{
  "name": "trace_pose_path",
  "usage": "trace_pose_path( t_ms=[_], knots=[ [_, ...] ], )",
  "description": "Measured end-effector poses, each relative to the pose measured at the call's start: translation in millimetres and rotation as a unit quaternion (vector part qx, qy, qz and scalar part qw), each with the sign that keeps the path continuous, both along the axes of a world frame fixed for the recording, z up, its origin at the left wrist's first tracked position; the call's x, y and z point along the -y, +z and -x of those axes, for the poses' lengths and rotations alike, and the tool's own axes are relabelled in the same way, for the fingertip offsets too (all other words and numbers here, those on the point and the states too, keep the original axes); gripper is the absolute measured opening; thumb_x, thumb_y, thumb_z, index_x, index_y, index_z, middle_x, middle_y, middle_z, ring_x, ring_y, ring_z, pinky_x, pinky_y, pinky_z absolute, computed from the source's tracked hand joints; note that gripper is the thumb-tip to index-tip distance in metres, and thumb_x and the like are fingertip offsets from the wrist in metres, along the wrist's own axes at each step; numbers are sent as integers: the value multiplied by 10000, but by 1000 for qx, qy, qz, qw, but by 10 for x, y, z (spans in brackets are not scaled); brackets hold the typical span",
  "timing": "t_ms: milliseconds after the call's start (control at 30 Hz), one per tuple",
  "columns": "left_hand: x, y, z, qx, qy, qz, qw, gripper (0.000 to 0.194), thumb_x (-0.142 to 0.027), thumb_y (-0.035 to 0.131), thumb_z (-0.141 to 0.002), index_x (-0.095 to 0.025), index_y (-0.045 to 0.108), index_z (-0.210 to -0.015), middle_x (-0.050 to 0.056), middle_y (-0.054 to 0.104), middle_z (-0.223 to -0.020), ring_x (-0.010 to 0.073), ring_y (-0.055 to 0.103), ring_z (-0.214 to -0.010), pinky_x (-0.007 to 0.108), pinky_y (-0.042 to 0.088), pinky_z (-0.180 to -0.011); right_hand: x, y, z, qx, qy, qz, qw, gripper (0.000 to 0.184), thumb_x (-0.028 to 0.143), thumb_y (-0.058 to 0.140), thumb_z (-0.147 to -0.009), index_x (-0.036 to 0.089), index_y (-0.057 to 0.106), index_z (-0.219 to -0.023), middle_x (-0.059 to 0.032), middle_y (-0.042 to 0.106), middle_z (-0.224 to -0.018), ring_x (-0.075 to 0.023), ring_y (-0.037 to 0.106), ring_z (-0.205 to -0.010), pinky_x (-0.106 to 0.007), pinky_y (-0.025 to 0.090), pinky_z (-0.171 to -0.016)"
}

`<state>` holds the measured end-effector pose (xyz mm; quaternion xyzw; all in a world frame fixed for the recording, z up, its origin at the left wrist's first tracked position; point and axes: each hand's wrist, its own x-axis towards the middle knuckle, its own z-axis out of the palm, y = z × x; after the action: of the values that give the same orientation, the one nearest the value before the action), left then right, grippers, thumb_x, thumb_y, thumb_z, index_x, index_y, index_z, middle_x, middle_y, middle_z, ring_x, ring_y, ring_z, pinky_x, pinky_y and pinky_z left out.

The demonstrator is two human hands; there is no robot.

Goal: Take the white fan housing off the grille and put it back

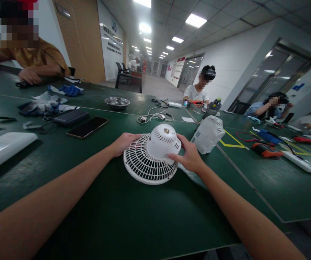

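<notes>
A small white fan (151, 159) lies face down on the dark green table (117, 213), its round grille flat and its domed motor housing (163, 141) pointing up. My left hand (124, 142) grips the grille's far left rim, fingers curled over the edge. My right hand (188, 155) wraps round the right side of the motor housing, thumb and fingers pressed on it. A second white plastic part (208, 133), perhaps the fan's base, lies just right of the fan, untouched.
A black phone (87, 127), dark power bank (70, 117), steel bowl (117, 102), white cables (152, 116), gloves (47, 103) and a white device (3, 148) lie on the left. Tools (266, 150) lie on the right. Other people sit along the far edges.
</notes>
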<state>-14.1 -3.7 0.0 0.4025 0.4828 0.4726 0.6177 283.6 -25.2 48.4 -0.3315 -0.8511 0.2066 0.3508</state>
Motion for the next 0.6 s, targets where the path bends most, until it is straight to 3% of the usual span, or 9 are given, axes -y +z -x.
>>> trace_pose_path(
  t_ms=[133,267,467,600],
  knots=[
    [-31,-44,20,7,-9,-2,1000,213,-263,697,-863,-91,745,-979,148,770,-911,206,735,-743,319,583,-690,3,3,-11,7,5,-2,1000,718,428,769,-773,250,454,-1393,-107,627,-1294,-302,635,-1117,-518,535,-955],
    [-47,-66,34,5,-16,-9,1000,231,-281,704,-858,-92,748,-984,165,767,-960,228,741,-793,338,588,-720,15,61,-37,32,-10,-55,998,770,397,797,-731,270,429,-1395,-96,629,-1261,-310,632,-1091,-523,528,-946],
    [-28,-39,36,-7,-17,1,1000,221,-290,717,-847,-110,756,-968,161,768,-956,229,742,-788,332,584,-708,-5,79,-51,51,-7,-65,997,941,384,803,-718,305,272,-1491,-110,561,-1334,-326,629,-1051,-524,541,-893],
    [-29,-29,25,-3,-14,3,1000,216,-288,719,-846,-112,755,-965,162,768,-947,225,739,-773,330,582,-700,-14,61,-45,65,9,-62,996,1010,363,782,-743,350,156,-1536,-96,511,-1410,-344,589,-1150,-586,482,-992]
  ],
)
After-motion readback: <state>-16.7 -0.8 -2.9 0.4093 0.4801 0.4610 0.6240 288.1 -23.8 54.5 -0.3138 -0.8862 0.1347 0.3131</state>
